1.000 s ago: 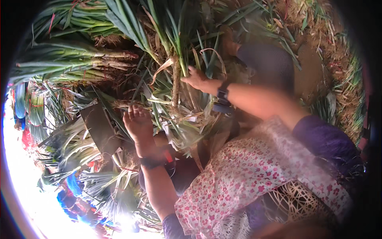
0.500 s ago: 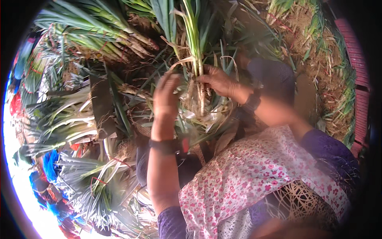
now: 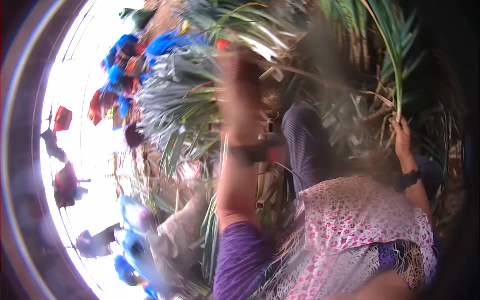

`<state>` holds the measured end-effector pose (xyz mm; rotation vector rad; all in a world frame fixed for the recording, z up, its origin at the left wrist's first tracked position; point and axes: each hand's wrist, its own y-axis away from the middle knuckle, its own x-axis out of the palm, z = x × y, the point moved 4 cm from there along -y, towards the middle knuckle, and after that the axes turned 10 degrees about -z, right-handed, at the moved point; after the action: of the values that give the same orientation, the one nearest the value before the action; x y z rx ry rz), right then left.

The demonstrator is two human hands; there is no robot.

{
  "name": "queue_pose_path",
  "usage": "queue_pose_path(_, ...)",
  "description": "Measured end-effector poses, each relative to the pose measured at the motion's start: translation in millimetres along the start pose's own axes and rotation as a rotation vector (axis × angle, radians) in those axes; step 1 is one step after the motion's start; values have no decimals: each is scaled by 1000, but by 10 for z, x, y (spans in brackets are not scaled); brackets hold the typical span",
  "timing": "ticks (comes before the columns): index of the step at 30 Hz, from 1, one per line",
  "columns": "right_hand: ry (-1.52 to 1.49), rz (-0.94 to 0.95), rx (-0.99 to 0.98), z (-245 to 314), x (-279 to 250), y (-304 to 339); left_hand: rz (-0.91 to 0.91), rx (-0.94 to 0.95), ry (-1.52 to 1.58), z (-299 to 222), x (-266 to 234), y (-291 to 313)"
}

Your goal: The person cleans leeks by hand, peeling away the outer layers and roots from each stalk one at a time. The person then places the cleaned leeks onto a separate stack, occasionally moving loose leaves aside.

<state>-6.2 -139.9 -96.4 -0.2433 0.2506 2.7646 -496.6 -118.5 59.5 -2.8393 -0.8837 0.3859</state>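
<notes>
My right hand [image 3: 401,134] is closed around the lower part of a green onion [image 3: 398,75], whose long green leaves rise upward, with a dry leaf hanging beside the stalk. Motion smears my left hand [image 3: 242,72], raised at the upper middle, so its fingers are not readable. A thin brownish strand [image 3: 300,72] stretches from near that hand toward the right; whether the hand grips it I cannot tell. Just left of the hand lies a bundle of green onions [image 3: 175,95] with grey-green leaves fanning left.
More onions with pale stalks [image 3: 260,45] lie at the top, and a standing bunch [image 3: 347,25] is at the upper right. My striped trouser knee [image 3: 302,145] is between my arms. Blue plastic [image 3: 172,42] and a pale sack [image 3: 182,232] sit to the left.
The view has swung left. My left hand has moved away from the green onion, out to the left. My right hand still holds the stalk, now at the far right of the picture.
</notes>
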Motion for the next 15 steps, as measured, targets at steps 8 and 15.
queue_pose_path(8, -5, 164, -41, 202, 222, -381, -536, -425, 1049, 940, -2629, -161)
queue_pose_path(15, -82, 346, -151, 850, 946, -88, 434, -721, 1249, 115, 1187, 110)
